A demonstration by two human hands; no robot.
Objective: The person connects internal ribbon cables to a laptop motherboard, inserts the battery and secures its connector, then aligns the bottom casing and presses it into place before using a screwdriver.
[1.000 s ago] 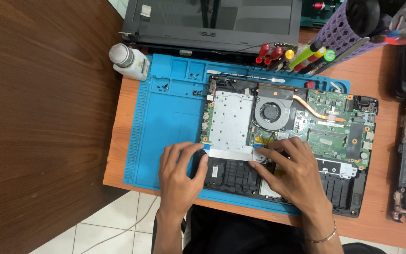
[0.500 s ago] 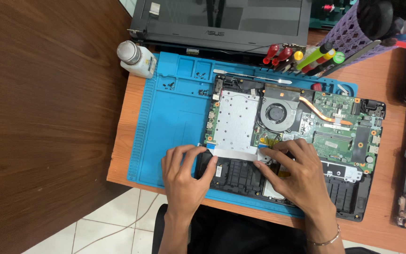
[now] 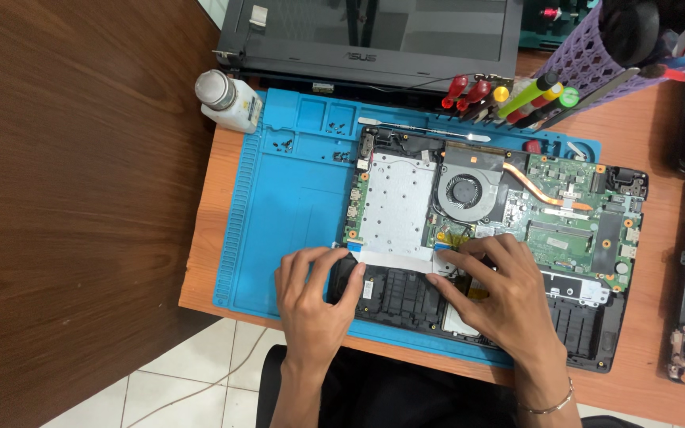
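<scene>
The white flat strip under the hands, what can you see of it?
The white flat strip is a thin ribbon cable, plastic-looking, lying flat across the opened laptop below the silver metal plate. The left hand touches its left end, and the right hand presses its right end. Its ends are hidden under the fingers.

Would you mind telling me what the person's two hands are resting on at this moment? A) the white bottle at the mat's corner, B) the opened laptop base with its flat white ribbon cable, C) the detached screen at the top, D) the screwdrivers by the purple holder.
B: the left hand and the right hand both lie on the opened laptop base, fingertips at either end of the flat white ribbon cable.
</scene>
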